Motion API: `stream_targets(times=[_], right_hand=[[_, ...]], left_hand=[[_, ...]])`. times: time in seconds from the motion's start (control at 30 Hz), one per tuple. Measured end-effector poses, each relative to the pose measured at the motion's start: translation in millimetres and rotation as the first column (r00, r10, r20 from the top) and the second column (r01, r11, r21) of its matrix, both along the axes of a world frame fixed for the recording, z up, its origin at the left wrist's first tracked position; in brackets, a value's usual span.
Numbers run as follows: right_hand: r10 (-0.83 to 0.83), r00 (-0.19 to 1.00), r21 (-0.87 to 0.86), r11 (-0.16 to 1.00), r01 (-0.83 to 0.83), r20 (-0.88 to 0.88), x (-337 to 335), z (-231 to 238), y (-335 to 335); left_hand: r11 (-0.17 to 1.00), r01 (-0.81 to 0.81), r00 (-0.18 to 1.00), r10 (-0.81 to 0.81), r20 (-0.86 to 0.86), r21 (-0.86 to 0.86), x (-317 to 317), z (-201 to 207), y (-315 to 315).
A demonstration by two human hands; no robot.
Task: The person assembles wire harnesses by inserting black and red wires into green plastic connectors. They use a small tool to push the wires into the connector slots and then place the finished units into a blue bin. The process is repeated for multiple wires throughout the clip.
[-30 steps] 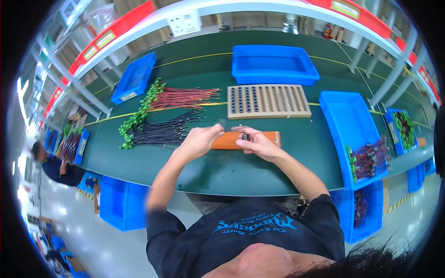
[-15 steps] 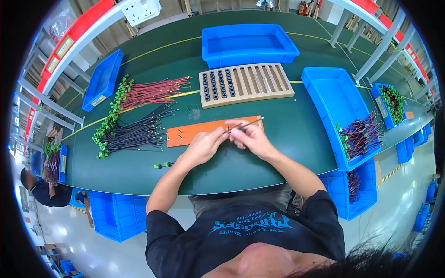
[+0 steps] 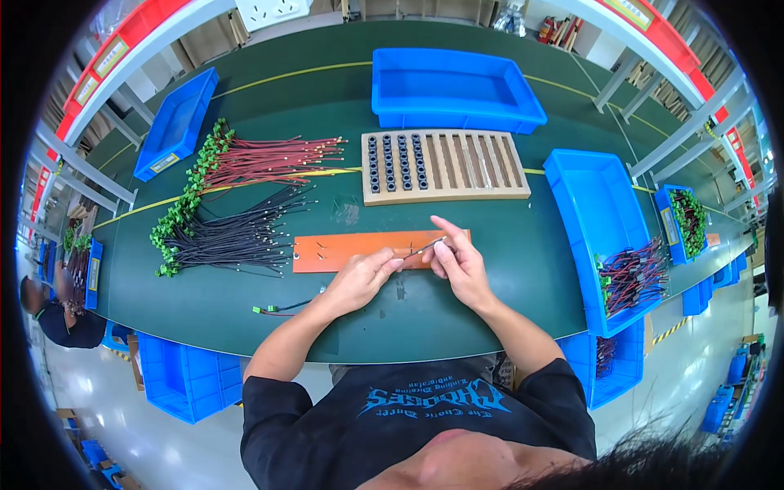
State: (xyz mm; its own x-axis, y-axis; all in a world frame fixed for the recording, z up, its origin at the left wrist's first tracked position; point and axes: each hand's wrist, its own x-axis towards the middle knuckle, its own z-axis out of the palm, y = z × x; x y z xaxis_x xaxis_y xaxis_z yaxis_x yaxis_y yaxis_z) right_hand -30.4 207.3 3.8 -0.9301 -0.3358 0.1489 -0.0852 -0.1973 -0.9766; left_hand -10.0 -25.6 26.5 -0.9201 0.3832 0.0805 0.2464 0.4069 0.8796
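Note:
My left hand [image 3: 359, 282] is closed in a pinch on thin dark wires, above the front edge of an orange board [image 3: 343, 242]. Facing it, my right hand [image 3: 461, 265] grips the other end between thumb and fingers, its index finger stretched out. A short length of wire [image 3: 421, 248] spans the gap between them. Beside my left forearm lie green connectors [image 3: 263, 310] with a black and a red lead that run under the arm; whether these are the held wires I cannot tell. Small pins [image 3: 320, 247] stick up from the board.
Red wires [image 3: 261, 159] and black wires [image 3: 237, 237] with green connectors lie at left. Behind the board stands a wooden rack [image 3: 445, 194] partly filled with black cylindrical parts. Blue trays stand at the back [image 3: 457, 121], left [image 3: 175, 122] and right [image 3: 572, 196], the right one holding wire assemblies [image 3: 633, 273].
My right index finger has stretched out away from the wire, and the hands have come slightly lower in the picture. The whole view has shifted a little with my head.

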Motion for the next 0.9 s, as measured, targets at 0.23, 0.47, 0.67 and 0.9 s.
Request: stream_targets(times=[0.23,0.47,0.67,0.9], right_hand=[[0.091,0.994,0.232,0.97,-0.073,-0.067,5.1,-10.5,-6.4],[0.124,0.986,0.359,0.93,-0.078,-0.108,6.9,-18.2,-14.8],[0.109,0.991,0.278,0.952,-0.128,0.083,6.2,-22.6,-14.4],[0.107,0.987,0.247,0.966,-0.075,-0.12,2.8,-23.3,-17.3]], left_hand=[[1.0,-0.025,1.0,0.025,0.019,0.014,0.5,-17.3,-3.8],[1.0,-0.013,1.0,0.013,0.022,0.016,-2.1,-28.6,-5.7],[0.997,-0.069,0.994,0.066,-0.085,-0.023,0.7,-28.5,-4.5],[0.993,-0.047,0.982,0.066,-0.175,0.111,-2.3,-19.2,3.8]])
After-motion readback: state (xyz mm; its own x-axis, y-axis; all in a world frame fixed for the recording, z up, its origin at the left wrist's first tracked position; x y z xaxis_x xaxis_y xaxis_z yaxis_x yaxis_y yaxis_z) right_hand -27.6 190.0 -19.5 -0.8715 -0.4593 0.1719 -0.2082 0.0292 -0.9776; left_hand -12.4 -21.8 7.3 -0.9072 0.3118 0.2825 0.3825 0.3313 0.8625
